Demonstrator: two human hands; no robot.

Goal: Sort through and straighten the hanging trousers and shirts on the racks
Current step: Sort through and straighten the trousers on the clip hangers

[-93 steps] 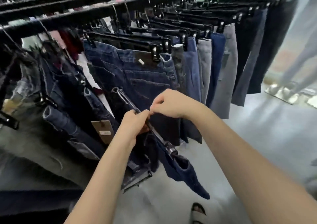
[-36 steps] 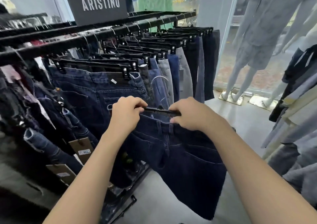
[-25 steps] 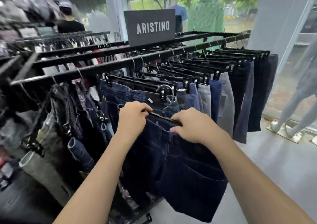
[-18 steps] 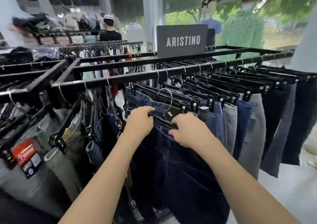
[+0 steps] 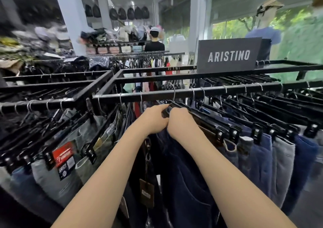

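My left hand (image 5: 153, 118) and my right hand (image 5: 180, 123) sit side by side, both gripping the black clip hanger (image 5: 166, 111) of a pair of dark navy jeans (image 5: 185, 175). The hanger's metal hook (image 5: 173, 91) reaches up over the black rack rail (image 5: 201, 93) just above my hands. The jeans hang down between my forearms. To the right a row of blue and grey trousers (image 5: 272, 158) hangs on clip hangers. Grey and washed jeans (image 5: 57, 173) hang at the left.
An ARISTINO sign (image 5: 229, 55) stands on the rack's top. A second rack rail (image 5: 43, 103) joins at the left. A person in a black shirt (image 5: 154, 44) stands beyond the racks. A mannequin (image 5: 267, 28) stands by the window at the right.
My hands have lifted the dark jeans on their hanger up to the rail and drawn close together. The view has tilted up, showing more of the shop behind.
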